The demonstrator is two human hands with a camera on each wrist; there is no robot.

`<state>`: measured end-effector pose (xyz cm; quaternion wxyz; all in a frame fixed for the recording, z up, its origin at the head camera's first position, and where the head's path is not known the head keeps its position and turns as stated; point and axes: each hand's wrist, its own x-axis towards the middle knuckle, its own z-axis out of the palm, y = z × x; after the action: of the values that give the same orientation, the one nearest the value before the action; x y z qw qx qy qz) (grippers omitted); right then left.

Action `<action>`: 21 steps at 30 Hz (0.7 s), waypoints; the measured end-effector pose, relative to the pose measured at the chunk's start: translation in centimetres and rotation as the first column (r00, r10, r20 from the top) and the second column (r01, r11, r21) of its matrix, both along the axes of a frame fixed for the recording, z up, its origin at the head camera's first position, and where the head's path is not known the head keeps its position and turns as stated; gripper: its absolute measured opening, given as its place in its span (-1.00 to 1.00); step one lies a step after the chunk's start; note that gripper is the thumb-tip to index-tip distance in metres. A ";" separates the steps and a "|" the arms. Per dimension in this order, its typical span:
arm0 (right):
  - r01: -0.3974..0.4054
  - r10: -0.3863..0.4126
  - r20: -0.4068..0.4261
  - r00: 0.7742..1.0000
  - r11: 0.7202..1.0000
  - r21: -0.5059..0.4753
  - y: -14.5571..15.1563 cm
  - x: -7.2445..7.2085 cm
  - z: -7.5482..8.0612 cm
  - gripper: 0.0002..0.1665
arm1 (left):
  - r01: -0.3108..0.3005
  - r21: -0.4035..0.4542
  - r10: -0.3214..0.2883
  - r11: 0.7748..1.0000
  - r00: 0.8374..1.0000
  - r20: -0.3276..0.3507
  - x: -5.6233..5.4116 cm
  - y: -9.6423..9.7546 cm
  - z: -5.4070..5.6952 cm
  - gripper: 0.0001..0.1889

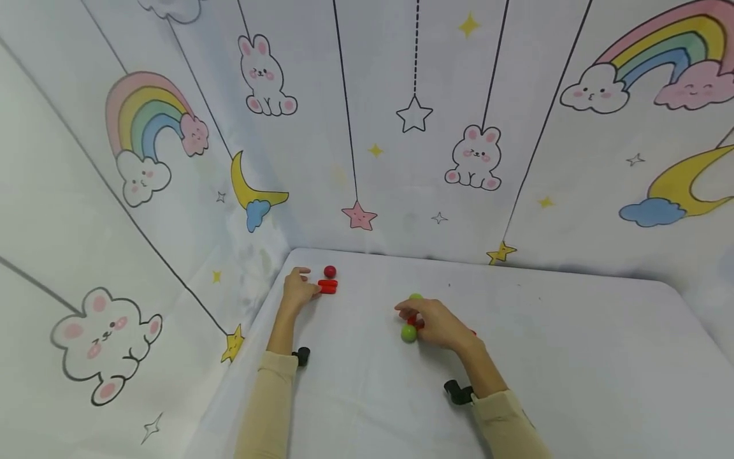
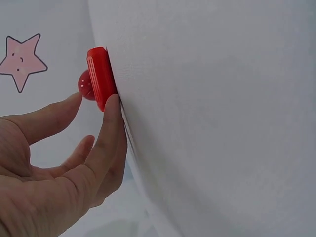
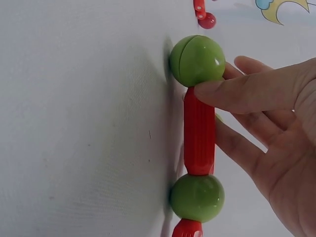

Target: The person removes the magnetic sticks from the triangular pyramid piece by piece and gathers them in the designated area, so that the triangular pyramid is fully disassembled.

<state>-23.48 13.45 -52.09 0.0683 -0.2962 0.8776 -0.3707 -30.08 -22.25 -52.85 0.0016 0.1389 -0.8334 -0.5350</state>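
We are working at a white counter (image 1: 355,382), with a printed backdrop (image 1: 395,178) rising behind it. Near the middle, the right hand (image 1: 436,322) is pinching a joined red stick (image 3: 199,133): thumb on one side, fingers on the other, the gap narrowed to the stick's thickness. Over at the far left corner, the left hand (image 1: 299,290) is holding its thumb well apart from the index finger, which is only touching the end of a red pair of sticks (image 1: 328,289); we are seeing nothing gripped there. The joined stick is linking an upper green ball (image 3: 197,60) to a lower green ball (image 3: 197,197). We are judging that the thumb is sitting beside the upper joint to steady it. The pair is lying side by side, a red ball (image 1: 329,271) resting just beyond, presumably grouped as spares within easy reach.
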 end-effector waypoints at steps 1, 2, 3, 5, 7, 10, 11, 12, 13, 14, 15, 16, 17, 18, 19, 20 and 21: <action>-0.003 0.003 -0.004 1.000 1.000 0.000 0.0 0.0 0.0 -0.25 | -0.004 -0.007 0.004 1.000 1.000 -0.003 0.1 0.0 0.1 -0.34; -0.006 0.006 -0.010 1.000 1.000 0.000 0.0 0.0 0.0 -0.25 | -0.009 -0.019 0.009 1.000 1.000 -0.012 0.2 0.0 0.2 -0.36; -0.008 0.008 -0.015 1.000 1.000 0.001 0.0 0.0 0.0 -0.26 | -0.014 -0.033 0.014 0.999 1.000 -0.020 0.3 0.1 0.3 -0.36; -0.013 0.013 -0.026 1.000 1.000 0.000 0.0 0.0 -0.1 -0.26 | -0.022 -0.049 0.020 0.999 0.999 -0.038 0.6 0.3 0.6 -0.37; -0.009 0.009 -0.028 1.000 1.000 0.000 -0.1 0.0 -0.1 -0.27 | -0.030 -0.073 0.025 0.997 0.998 -0.059 0.9 0.7 0.9 -0.39; -0.010 0.010 -0.021 1.000 1.000 -0.003 -0.4 0.0 -0.2 -0.28 | -0.037 -0.080 0.028 0.996 0.995 -0.100 1.5 1.2 1.6 -0.40; -0.009 0.009 -0.015 1.000 1.000 -0.004 -0.6 0.0 -0.1 -0.28 | -0.032 -0.075 0.023 0.997 0.993 -0.114 1.7 1.5 1.8 -0.40; -0.006 0.006 -0.006 1.000 1.000 -0.005 -0.7 0.0 -0.1 -0.27 | -0.023 -0.069 0.014 0.997 0.992 -0.124 1.9 1.8 2.0 -0.41; -0.005 0.005 -0.005 1.000 1.000 -0.007 -0.8 0.0 -0.1 -0.27 | -0.011 -0.063 0.002 0.998 0.991 -0.135 2.1 2.1 2.3 -0.41; -0.003 0.003 -0.004 1.000 1.000 -0.007 -0.9 0.1 0.0 -0.27 | 0.009 -0.052 -0.016 0.999 0.990 -0.141 2.2 2.5 2.5 -0.40; -0.001 0.001 -0.002 1.000 1.000 -0.007 -1.0 0.1 0.0 -0.27 | 0.031 -0.036 -0.036 0.999 0.989 -0.145 2.4 2.9 2.7 -0.39; 0.002 -0.002 -0.004 1.000 1.000 -0.005 -1.0 0.1 0.0 -0.26 | 0.055 -0.012 -0.057 0.998 0.988 -0.144 2.6 3.3 2.8 -0.38; 0.004 -0.004 -0.007 1.000 1.000 -0.004 -1.0 0.1 0.0 -0.26 | 0.082 0.011 -0.080 0.997 0.987 -0.139 2.9 3.8 3.0 -0.37; 0.004 -0.004 -0.012 1.000 1.000 -0.005 -1.0 0.2 -0.1 -0.26 | 0.107 0.037 -0.101 0.994 0.985 -0.137 3.0 4.2 3.0 -0.37; 0.003 -0.003 -0.016 1.000 1.000 -0.005 -1.0 0.2 -0.1 -0.27 | 0.132 0.062 -0.123 0.989 0.984 -0.132 3.3 4.7 3.1 -0.36; 0.000 0.000 -0.018 1.000 1.000 -0.002 -1.1 0.2 -0.2 -0.27 | 0.156 0.090 -0.145 0.984 0.982 -0.122 3.5 5.1 3.1 -0.35; -0.002 0.002 -0.022 1.000 1.000 0.000 -1.1 0.2 -0.3 -0.27 | 0.180 0.110 -0.167 0.978 0.979 -0.112 3.7 5.6 3.1 -0.35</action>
<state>-23.28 12.37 -52.34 0.0591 -0.3009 0.8781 -0.3674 -26.35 -16.67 -49.79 -0.0108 0.0379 -0.8077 -0.5883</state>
